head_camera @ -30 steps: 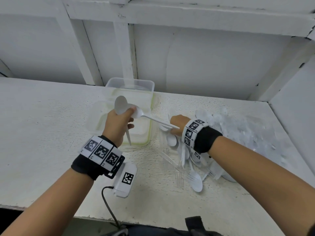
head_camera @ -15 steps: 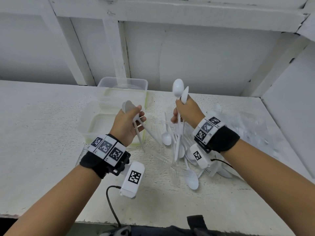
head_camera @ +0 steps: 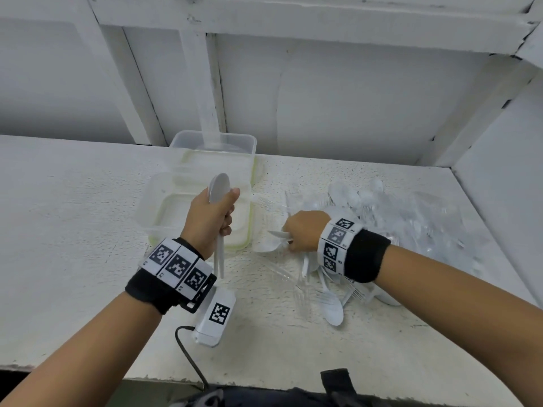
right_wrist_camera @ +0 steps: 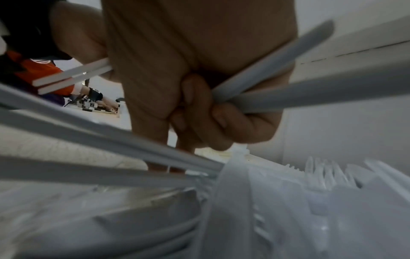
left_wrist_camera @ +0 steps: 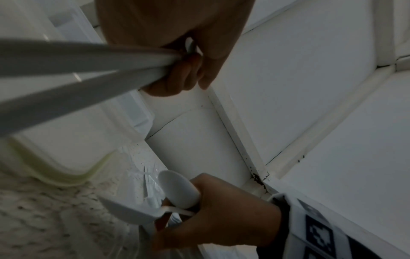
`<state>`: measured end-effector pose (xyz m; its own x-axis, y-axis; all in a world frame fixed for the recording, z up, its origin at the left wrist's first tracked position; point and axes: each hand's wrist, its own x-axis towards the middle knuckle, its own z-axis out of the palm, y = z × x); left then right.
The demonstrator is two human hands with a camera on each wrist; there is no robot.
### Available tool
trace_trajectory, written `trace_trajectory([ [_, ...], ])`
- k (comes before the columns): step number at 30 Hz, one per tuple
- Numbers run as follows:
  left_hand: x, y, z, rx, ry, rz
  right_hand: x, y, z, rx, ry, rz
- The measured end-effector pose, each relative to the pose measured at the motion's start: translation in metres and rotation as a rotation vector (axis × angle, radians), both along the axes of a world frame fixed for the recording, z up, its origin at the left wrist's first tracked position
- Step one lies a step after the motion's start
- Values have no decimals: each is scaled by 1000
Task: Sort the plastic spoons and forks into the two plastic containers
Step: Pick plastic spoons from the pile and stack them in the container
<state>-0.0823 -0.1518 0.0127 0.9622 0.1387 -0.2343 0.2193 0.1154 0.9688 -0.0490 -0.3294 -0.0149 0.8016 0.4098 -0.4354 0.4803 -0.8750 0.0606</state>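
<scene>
White counter, left hand gripping upright spoons over container, right hand clutching more spoons.

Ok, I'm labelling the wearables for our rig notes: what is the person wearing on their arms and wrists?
Both forearms are bare, with no sleeves. Each wrist carries a black wristband topped by a white band of square black-and-white markers. Under the left wrist hangs a white camera unit bearing one such marker, with a black cable trailing off the table edge.
</scene>
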Motion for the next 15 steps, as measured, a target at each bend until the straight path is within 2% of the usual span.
trace_trajectory([
  [3, -6, 1, -2, 113, 6, -97, -2, -3, 8, 147, 8, -8],
  [6, -16, -2, -3, 273, -6, -302, -7, -11, 28, 342, -83, -46],
  [9, -24, -11, -2, 434, -36, -519, -10, -25, 47, 486, -225, -161],
  [11, -25, -19, -3, 553, -99, -604, -12, -36, 54, 564, -283, -242],
  [15, -26, -36, -10, 812, -169, -721, -18, -53, 59, 831, -263, -400],
])
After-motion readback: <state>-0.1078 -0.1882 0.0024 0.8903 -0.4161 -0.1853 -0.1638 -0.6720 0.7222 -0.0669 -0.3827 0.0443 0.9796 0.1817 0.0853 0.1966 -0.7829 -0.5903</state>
